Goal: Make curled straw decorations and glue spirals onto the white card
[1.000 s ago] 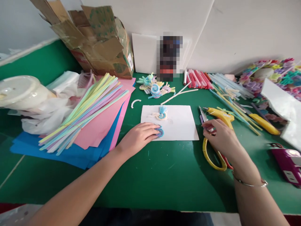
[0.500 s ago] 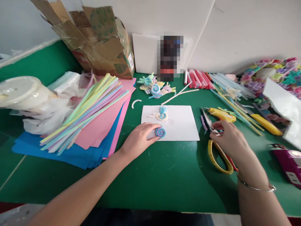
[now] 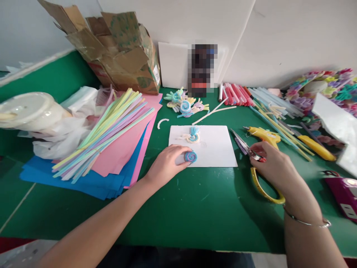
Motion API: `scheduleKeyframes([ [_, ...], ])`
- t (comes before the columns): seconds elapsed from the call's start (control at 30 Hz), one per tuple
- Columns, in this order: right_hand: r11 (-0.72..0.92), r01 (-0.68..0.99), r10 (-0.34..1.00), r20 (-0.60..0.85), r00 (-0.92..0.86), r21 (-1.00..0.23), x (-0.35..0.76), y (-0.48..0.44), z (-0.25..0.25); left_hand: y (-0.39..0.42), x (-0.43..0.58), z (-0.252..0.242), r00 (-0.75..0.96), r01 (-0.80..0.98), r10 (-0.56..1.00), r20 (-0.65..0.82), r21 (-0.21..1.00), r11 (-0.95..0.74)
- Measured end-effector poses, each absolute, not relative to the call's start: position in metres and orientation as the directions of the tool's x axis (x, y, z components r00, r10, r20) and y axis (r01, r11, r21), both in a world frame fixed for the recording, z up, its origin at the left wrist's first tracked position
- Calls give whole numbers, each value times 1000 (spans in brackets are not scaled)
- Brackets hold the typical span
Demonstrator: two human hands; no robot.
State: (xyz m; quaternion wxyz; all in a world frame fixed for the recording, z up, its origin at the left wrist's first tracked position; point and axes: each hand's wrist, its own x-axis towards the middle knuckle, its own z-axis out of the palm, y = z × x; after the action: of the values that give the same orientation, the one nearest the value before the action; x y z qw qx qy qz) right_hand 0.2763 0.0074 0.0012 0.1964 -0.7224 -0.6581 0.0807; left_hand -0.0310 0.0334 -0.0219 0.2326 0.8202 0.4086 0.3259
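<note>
My left hand (image 3: 166,165) rests on the near left corner of a white sheet (image 3: 214,147), its fingertips pressed against a small blue and purple coiled spiral (image 3: 190,156). A second coiled piece with a blue tuft (image 3: 192,135) lies further back on the sheet. To the right, my right hand (image 3: 275,165) is closed on yellow-handled scissors (image 3: 260,178), whose blades (image 3: 240,141) point toward the sheet's right edge. A yellow glue gun (image 3: 263,135) lies just behind that hand.
Long pastel fuzzy sticks (image 3: 106,132) lie across pink and blue paper (image 3: 125,149) at left. A torn cardboard box (image 3: 117,52) stands behind them. Finished coils (image 3: 184,104) and red sticks (image 3: 234,95) sit at the back. A purple device (image 3: 341,191) is at right.
My right hand has taken hold of the scissors and turned the blades leftward toward the sheet. My left hand drew back a little, uncovering the spiral.
</note>
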Motion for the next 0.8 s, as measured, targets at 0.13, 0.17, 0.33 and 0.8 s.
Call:
scheduleKeyframes([
  [0.13, 4, 926, 921, 361, 143, -377, 258, 7, 2, 32, -30, -22, 446, 528, 830, 334, 651, -546],
  [0.17, 34, 922, 891, 429, 147, -386, 249, 7, 3, 32, -30, -22, 448, 529, 831, 329, 652, -543],
  [0.33, 450, 834, 802, 555, -221, -319, 192, -2, 1, 30, -30, -20, 450, 533, 830, 330, 646, -546],
  [0.8, 584, 798, 781, 373, -501, -151, 166, -6, -20, 33, -30, -20, 452, 519, 829, 329, 659, -545],
])
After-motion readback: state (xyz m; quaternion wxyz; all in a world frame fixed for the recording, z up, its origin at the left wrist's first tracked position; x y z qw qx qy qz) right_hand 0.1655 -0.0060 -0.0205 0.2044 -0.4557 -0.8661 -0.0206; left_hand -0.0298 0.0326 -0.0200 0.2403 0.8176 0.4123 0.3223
